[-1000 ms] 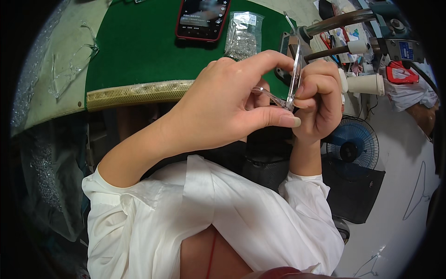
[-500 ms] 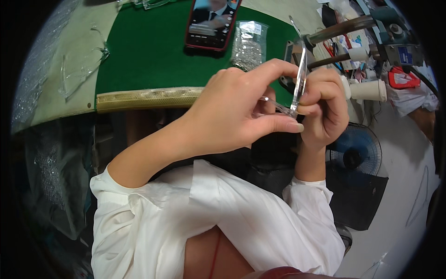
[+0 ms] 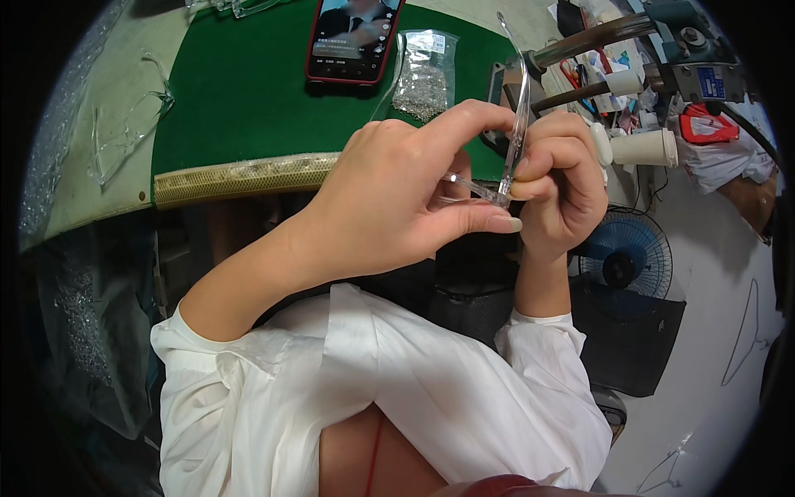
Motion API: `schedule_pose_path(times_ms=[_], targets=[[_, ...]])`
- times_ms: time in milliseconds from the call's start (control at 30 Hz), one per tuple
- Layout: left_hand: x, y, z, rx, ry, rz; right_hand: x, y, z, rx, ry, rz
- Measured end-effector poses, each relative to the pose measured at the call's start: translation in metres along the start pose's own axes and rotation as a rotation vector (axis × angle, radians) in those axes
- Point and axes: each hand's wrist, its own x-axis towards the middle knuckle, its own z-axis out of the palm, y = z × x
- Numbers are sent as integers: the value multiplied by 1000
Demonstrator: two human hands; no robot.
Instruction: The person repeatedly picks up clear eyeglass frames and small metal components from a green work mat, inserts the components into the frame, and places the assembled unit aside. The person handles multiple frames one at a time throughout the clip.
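A clear eyeglass frame (image 3: 517,116) is held between my two hands, just past the near edge of the table. My left hand (image 3: 397,190) has its index finger against the upright clear arm and its thumb beneath the hinge corner, its fingers closed round the frame. My right hand (image 3: 563,182) pinches the same corner from the right with thumb and curled fingers. The front of the frame is mostly hidden behind my left hand. Whether a tiny part sits between my right fingertips cannot be made out.
A green mat (image 3: 248,91) covers the table, bearing a red-cased phone (image 3: 348,50) and a clear bag of small metal parts (image 3: 424,79). Another clear eyeglass frame (image 3: 124,137) lies at left. A bench machine (image 3: 687,50), a white cup (image 3: 646,149) and a blue fan (image 3: 621,257) are at right.
The whole view has shifted slightly, so the table and hands appear a little further left. Both hands keep nearly the same grip on the eyeglass frame.
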Motion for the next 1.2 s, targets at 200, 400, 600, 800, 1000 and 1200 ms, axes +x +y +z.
schedule_pose_path(times_ms=[200,400,600,800,1000,1200], targets=[[2,-2,-1,-252,-48,-83,2,4,0,18,1,-37],[2,-3,0,-234,-36,-63,2,3,1,16,16,-26],[1,-2,-2,-242,-39,-62,3,3,1,63,23,-6],[1,-3,0,-274,-32,-62,2,3,2,48,38,-14],[2,-3,1,-287,-29,-54,2,1,2,37,35,-14],[3,-3,0,-333,-71,-59,4,9,0,30,26,-99]])
